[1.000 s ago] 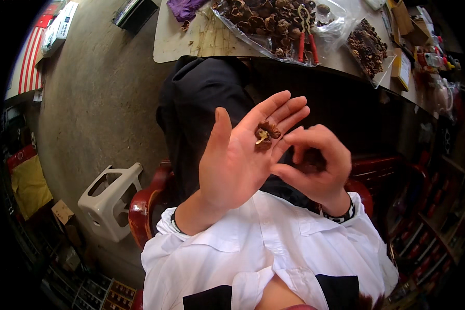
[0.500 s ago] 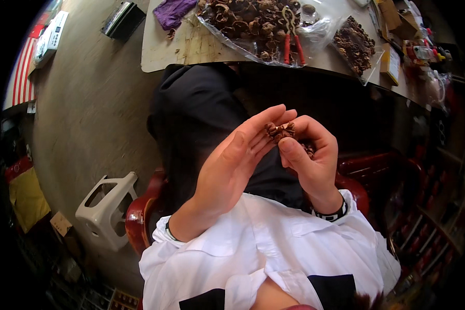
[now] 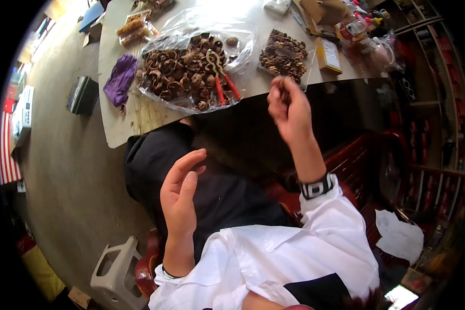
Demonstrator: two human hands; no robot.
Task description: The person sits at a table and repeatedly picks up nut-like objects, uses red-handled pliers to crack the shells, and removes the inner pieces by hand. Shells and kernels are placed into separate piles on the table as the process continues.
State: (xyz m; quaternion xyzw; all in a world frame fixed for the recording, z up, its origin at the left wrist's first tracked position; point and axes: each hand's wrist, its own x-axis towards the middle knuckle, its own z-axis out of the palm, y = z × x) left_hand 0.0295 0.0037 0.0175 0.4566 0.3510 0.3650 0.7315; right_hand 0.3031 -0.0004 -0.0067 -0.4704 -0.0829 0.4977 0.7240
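My left hand [image 3: 181,188] is raised over my dark trousers, thumb and fingers apart, with nothing in it. My right hand [image 3: 290,109] reaches forward to the table's front edge, its fingers curled together; what they hold, if anything, is hidden. Just beyond its fingertips is a clear tray [image 3: 306,80] with brown walnut kernels [image 3: 284,54]. To the left, a clear plastic bag [image 3: 188,107] is spread on the table, full of cracked walnut shells [image 3: 165,77]. A nutcracker with red handles [image 3: 220,85] lies on the shells, and a whole walnut [image 3: 232,41] sits beside them.
A purple cloth [image 3: 120,80] lies at the left of the pale table [image 3: 111,116], below a packet of brown food [image 3: 134,31]. A yellow box [image 3: 327,54] and bottles [image 3: 359,26] are at the right. A plastic stool [image 3: 113,274] stands at lower left, beside my red chair [image 3: 145,258].
My hands have parted. The right one, which held walnut pieces, has moved forward to the kernel tray; the left has drawn back to the left. The view has shifted, showing more of the table.
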